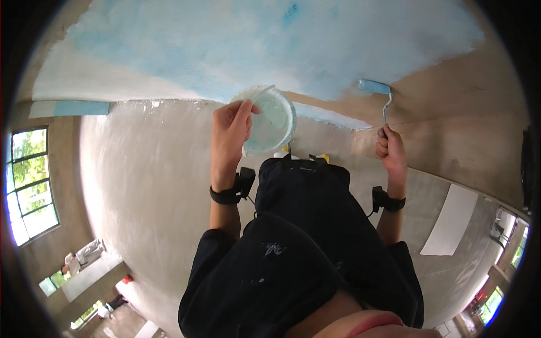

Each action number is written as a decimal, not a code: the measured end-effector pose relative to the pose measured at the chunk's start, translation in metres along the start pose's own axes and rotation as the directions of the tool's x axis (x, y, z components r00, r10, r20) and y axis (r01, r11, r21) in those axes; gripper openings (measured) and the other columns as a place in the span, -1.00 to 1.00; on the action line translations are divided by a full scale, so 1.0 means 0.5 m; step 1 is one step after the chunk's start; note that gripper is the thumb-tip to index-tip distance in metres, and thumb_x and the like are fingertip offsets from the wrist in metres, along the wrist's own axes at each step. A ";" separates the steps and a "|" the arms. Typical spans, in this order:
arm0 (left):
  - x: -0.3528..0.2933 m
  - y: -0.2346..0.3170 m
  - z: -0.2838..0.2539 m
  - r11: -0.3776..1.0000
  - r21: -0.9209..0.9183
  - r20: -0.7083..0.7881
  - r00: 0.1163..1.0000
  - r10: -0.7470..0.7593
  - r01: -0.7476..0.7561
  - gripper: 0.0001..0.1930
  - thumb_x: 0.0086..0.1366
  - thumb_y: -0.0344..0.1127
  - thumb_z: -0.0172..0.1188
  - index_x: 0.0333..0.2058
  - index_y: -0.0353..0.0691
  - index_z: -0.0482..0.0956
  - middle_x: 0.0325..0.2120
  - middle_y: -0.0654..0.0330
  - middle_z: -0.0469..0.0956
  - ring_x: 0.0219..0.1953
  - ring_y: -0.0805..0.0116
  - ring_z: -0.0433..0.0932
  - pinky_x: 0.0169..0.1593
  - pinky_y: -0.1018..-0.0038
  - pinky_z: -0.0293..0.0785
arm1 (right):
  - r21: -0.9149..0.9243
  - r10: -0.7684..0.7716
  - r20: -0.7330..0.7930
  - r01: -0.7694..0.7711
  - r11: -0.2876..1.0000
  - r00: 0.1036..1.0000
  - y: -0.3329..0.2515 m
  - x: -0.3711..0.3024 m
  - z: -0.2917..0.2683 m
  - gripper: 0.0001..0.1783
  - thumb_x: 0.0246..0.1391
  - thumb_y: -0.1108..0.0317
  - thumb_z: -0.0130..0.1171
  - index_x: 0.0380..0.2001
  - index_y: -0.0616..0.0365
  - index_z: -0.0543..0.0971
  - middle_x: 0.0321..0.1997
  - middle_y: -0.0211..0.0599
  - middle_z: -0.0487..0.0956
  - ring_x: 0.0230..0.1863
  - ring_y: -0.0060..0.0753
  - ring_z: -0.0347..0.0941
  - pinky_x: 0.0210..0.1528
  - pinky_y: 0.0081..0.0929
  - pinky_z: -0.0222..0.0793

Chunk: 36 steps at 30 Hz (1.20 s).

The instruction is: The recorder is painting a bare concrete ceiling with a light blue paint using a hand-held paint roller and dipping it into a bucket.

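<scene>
My left hand [232, 127] is closed on the thin pale handle of a round bucket [293, 121]. The bucket hangs or stands in front of my body, with pale blue-green liquid inside and whitish smears along its rim; its base is hidden. In my right hand [393, 149] is the grip of a paint roller [374, 86], fingers wrapped around it. The blue-coated sleeve is up at the wall, by the border between the pale blue and white painted area [270, 45] and the brown bare area [451, 101]. Whether the sleeve touches the wall I cannot tell.
Grey floor [152, 169] stretches behind and beside me. A white flat panel [449, 222] lies to the right. On the left is a paned window [32, 183]. Black devices with cables are strapped to both wrists. Yellow-and-white shoes [282, 152] show partly below the bucket.
</scene>
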<state>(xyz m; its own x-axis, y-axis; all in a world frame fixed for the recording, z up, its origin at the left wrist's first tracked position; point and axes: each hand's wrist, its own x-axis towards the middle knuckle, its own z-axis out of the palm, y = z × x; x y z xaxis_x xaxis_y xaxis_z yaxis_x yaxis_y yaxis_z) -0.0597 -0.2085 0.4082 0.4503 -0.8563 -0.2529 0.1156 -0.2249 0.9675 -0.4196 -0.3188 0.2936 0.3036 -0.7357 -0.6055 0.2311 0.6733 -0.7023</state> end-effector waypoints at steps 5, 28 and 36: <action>0.002 0.010 0.014 0.998 0.064 0.016 1.000 0.012 -0.013 -0.72 0.33 -0.29 0.03 -0.46 -0.41 0.51 -0.76 0.51 0.10 -0.71 0.75 -0.03 -0.65 0.65 -0.17 | -0.162 0.002 -0.011 -0.004 0.987 1.000 0.008 -0.069 0.023 -0.62 0.34 0.12 -0.20 -0.53 0.09 0.31 -0.78 -0.67 -0.02 -0.82 -0.77 -0.17 -0.76 -0.63 -0.30; -0.041 0.155 0.046 0.994 0.081 0.143 0.988 0.058 -0.070 -0.70 0.29 -0.30 0.03 -0.52 -0.42 0.54 -0.78 0.45 0.19 -0.68 0.72 0.07 -0.60 0.60 -0.07 | -0.672 0.173 0.364 0.129 0.729 0.915 -0.042 -0.234 0.269 -0.62 0.29 0.27 -0.15 -0.58 0.21 0.41 -0.78 -0.62 0.13 -0.75 -0.78 -0.01 -0.68 -0.67 -0.13; -0.041 0.160 0.048 0.997 0.053 0.172 0.984 0.048 -0.058 -0.72 0.34 -0.32 0.02 -0.47 -0.44 0.50 -0.77 0.49 0.13 -0.72 0.73 0.01 -0.64 0.63 -0.13 | -0.779 0.022 0.391 0.318 0.541 0.920 -0.025 -0.219 0.256 -0.69 0.26 0.28 -0.10 -0.50 0.23 0.43 -0.73 -0.51 0.20 -0.64 -0.69 0.10 -0.57 -0.59 0.05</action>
<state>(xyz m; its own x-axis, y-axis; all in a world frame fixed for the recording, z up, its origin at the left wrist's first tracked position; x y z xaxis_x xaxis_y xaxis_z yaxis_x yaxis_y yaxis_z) -0.0808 -0.2199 0.4905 0.2961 -0.9334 -0.2029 0.0422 -0.1995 0.9790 -0.3374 -0.2373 0.4167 0.6458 -0.6335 -0.4262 -0.4981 0.0735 -0.8640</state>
